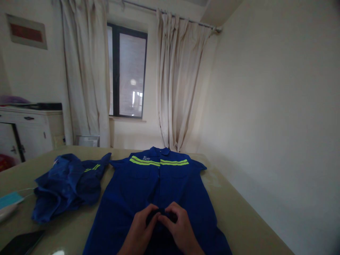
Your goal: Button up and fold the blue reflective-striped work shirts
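Observation:
A blue work shirt [183,184] with yellow-green reflective bands across the chest lies spread flat, its collar at the far end. Over its lower front, my left hand [143,226] and my right hand [180,226] meet at the middle. Both pinch the shirt's front placket between thumb and fingers, with the thumb tips close together. Whatever button or hole lies between the fingertips is too dark and small to make out. To the left, a second blue garment [71,184] with similar stripes lies crumpled.
The shirt rests on a beige-topped table [233,212] beside a white wall. At its left edge are a light-blue face mask [10,200], a pale rounded object [7,212] and a dark flat object [22,242]. A white cabinet [47,131] stands behind on the left, near curtains [85,71].

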### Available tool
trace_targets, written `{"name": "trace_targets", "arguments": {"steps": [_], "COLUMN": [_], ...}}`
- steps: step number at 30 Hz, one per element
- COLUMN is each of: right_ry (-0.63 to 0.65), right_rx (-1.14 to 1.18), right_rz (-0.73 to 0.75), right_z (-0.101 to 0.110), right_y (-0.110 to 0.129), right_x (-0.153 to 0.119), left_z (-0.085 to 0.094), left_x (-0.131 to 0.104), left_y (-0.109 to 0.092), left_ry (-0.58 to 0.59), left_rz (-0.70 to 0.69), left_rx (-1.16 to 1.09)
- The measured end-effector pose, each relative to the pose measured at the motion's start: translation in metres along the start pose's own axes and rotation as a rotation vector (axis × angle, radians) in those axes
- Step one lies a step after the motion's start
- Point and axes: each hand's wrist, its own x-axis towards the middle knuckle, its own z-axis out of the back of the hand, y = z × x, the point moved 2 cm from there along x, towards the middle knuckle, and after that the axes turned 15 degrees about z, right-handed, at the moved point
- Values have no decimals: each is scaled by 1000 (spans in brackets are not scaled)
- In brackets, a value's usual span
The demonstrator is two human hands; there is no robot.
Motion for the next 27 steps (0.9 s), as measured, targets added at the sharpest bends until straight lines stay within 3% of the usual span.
{"name": "trace_targets", "arguments": {"steps": [12, 27], "right_ry": [48, 48], "right_rx": [62, 15], "right_rz": [-21, 40], "right_z": [3, 5], "right_y": [2, 7], "right_x": [3, 4], "left_z": [15, 18], "left_x": [3, 1], "left_y": [-14, -21], "left_ry": [213, 189], "left_rz": [-13, 58], "left_rx": [-45, 40]}}
